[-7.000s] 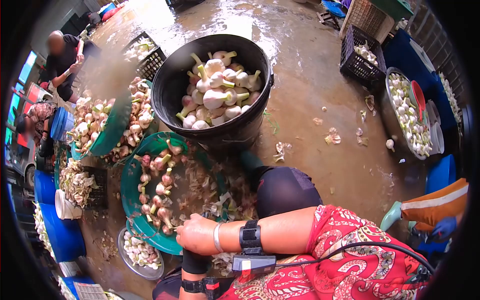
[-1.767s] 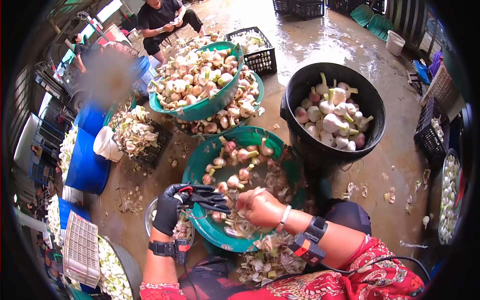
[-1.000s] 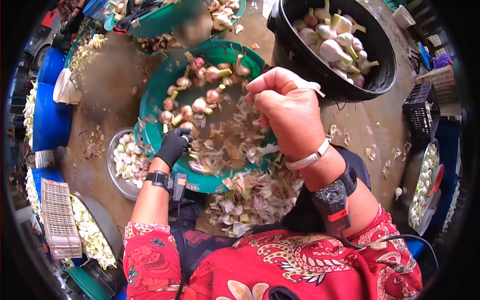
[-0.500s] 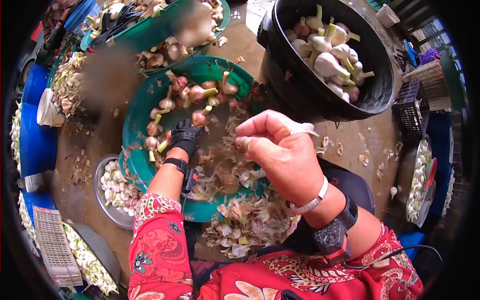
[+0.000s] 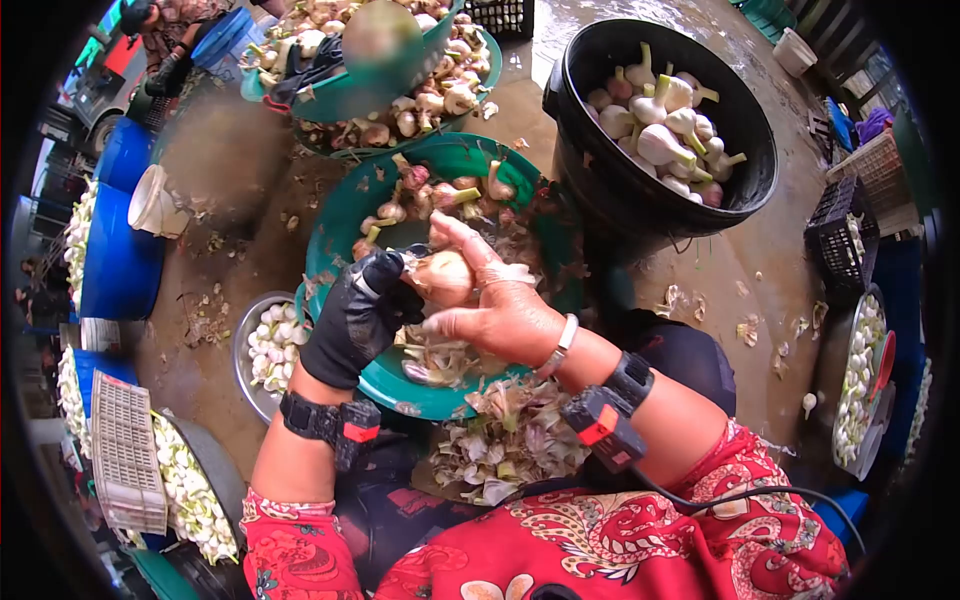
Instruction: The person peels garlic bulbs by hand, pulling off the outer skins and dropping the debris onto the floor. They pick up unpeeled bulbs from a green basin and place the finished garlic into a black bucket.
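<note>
Between my hands is a garlic bulb (image 5: 443, 279) with pale, brownish skin, raised over the green basin. My left hand (image 5: 358, 312), in a black glove, closes on its left side. From the right, my bare right hand (image 5: 505, 315) cups the same bulb, fingers along its top and thumb underneath. The green basin (image 5: 340, 215) below holds several reddish, unpeeled garlic bulbs (image 5: 415, 180) toward its far rim, with loose dry skins around them. A heap of peeled skins (image 5: 515, 435) lies at the basin's near edge, in front of my lap.
A black bucket (image 5: 575, 130) of cleaned garlic stands right of the basin. Left of it sits a metal bowl (image 5: 245, 345) of garlic cloves. Behind are more green tubs (image 5: 400, 100) full of bulbs. Blue barrels (image 5: 122, 265) line the left; a person (image 5: 165, 40) is at upper left.
My left hand has lifted a garlic bulb out of the basin and come toward me. My right hand has moved left and lower to meet it. The view has shifted slightly.
</note>
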Motion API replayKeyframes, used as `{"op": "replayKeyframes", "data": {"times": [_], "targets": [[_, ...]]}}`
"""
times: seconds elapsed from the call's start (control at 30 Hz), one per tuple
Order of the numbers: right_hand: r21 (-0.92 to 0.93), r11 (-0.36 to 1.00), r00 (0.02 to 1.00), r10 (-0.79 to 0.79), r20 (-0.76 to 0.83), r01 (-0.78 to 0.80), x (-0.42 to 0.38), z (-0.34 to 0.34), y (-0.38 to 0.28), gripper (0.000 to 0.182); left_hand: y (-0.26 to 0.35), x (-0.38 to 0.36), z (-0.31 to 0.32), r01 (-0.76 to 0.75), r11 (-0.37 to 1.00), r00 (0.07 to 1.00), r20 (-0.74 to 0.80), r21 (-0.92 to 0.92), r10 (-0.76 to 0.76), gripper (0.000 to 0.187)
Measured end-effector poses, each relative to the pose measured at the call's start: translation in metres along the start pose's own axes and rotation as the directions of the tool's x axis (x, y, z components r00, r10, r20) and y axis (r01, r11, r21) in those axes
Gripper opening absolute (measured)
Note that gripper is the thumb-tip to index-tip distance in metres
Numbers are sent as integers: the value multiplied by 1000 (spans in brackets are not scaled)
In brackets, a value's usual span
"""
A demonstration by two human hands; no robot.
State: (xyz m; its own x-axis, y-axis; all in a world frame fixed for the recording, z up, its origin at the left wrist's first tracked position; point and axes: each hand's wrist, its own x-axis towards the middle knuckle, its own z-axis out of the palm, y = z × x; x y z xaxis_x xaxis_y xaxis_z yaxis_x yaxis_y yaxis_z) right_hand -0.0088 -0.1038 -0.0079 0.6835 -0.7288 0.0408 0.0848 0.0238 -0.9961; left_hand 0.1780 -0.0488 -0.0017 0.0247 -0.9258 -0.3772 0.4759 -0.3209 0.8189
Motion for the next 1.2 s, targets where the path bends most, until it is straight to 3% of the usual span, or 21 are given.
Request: {"op": "replayKeyframes", "data": {"times": [0.03, 0.07, 0.1, 0.17, 0.2, 0.23, 0.3, 0.33, 0.47, 0.5, 0.57, 0.67, 0.83, 0.9, 0.97, 1.0, 1.03, 1.1, 1.13, 1.17, 1.2], "targets": [[125, 989, 996, 69, 55, -76, 0, 1, -2, 80, 0, -11, 6, -105, 988, 994, 37, 114, 102, 31], [-1, 993, 993, -118, 15, 118, 0, 3, -3, 74, 4, -23, 8, -220, 913, 975, 48, 343, 217, 30], [297, 952, 997, -79, 17, 70, -7, 7, -4, 72, 6, -35, 11, -306, 776, 946, 81, 551, 315, 30], [514, 856, 996, 19, 82, -59, -19, 10, -26, 69, 13, -59, 31, -332, 727, 927, 65, 602, 369, 29], [509, 858, 995, 18, 93, -63, -21, 9, -27, 65, 13, -67, 41, -358, 678, 905, 61, 642, 420, 28], [498, 861, 993, 62, 97, -102, -24, 7, -29, 59, 9, -70, 45, -358, 675, 904, 57, 645, 424, 28], [487, 864, 989, 82, 121, -131, -28, 7, -27, 56, -4, -73, 49, -309, 941, 939, -114, 136, 325, 29], [489, 862, 989, 82, 124, -133, -30, 7, -29, 56, -8, -75, 52, -332, 938, 932, -117, 94, 342, 29], [487, 860, 986, 100, 133, -152, -36, 10, -30, 53, -16, -75, 49, -371, 812, 893, -65, 451, 445, 26], [497, 853, 986, 119, 115, -161, -37, 10, -29, 51, -14, -77, 51, -369, 814, 895, -65, 449, 441, 26], [502, 843, 981, 165, 99, -192, -37, 10, -27, 51, -10, -78, 53, -379, 660, 884, 42, 649, 466, 25], [529, 819, 974, 212, 82, -223, -37, 8, -19, 49, -11, -78, 51, -337, 804, 919, -14, 489, 394, 25], [629, 720, 955, 257, 149, -292, -35, 5, -17, 47, -19, -72, 45, -360, 813, 894, -80, 457, 441, 25], [626, 718, 947, 299, 116, -304, -36, 6, -27, 34, -23, -69, 39, -342, 824, 893, -117, 452, 435, 27], [619, 534, 810, 267, 523, -576, -30, -6, -24, 37, -27, -66, 34, -394, 631, 813, -66, 668, 578, 31], [543, 445, 702, 422, 574, -712, -33, -4, -24, 41, -25, -65, 28, -394, 322, 755, 103, 861, 647, 35], [474, 397, 609, 366, 703, -786, -36, -1, -17, 42, -22, -68, 33, -337, 415, 815, 40, 845, 579, 39], [386, 373, 500, 284, 818, -844, -42, 0, -8, 44, -39, -56, 27, -464, 476, 791, 108, 747, 602, 39], [398, 427, 547, 318, 774, -812, -43, -2, -18, 45, -43, -58, 35, -417, 735, 857, -40, 534, 514, 35], [520, 440, 657, 257, 708, -732, -42, -4, -16, 43, -41, -62, 36, -382, 828, 893, -66, 411, 445, 31], [590, 403, 702, 234, 673, -700, -39, -8, -14, 42, -34, -66, 36, -345, 751, 902, -22, 564, 430, 30]]}}
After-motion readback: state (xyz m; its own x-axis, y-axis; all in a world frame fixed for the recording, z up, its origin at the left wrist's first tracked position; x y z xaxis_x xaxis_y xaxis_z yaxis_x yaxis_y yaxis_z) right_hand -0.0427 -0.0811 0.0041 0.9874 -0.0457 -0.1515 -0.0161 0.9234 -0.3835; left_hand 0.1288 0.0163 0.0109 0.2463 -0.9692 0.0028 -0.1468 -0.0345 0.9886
